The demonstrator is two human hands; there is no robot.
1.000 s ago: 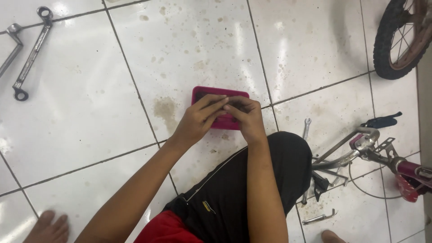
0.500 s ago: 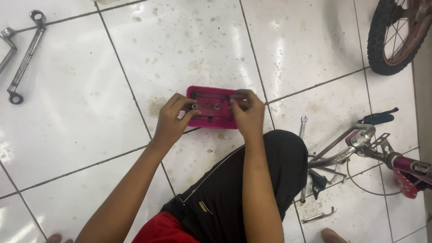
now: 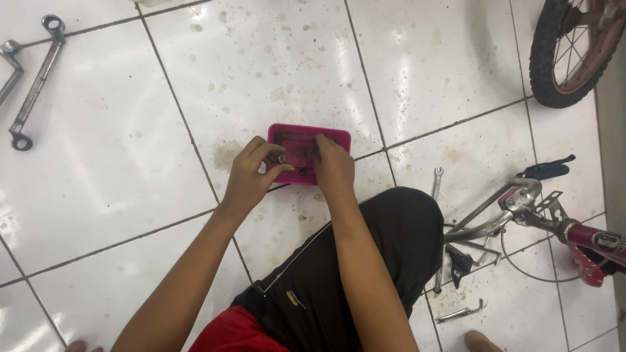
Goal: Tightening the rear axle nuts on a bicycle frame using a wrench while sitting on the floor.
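A small pink tray (image 3: pixel 339 137) lies on the white tiled floor just beyond my bent knee in black trousers (image 3: pixel 391 228). My left hand (image 3: pixel 251 173) rests at the tray's left edge, its fingertips pinched on a small dark metal part (image 3: pixel 282 158). My right hand (image 3: pixel 332 166) reaches into the tray from the near side, fingers curled down over the small dark parts inside; what it touches is hidden.
Two long ring spanners (image 3: pixel 36 81) lie at the far left. A bicycle wheel (image 3: pixel 574 52) stands at the top right. Handlebars with a brake lever (image 3: pixel 521 195), a small spanner (image 3: pixel 437 179) and loose metal pieces (image 3: pixel 460 313) lie at the right.
The camera view has shifted slightly. My left hand moved from gripping the tray's left side to pinching a small part, and my right hand moved further into the tray.
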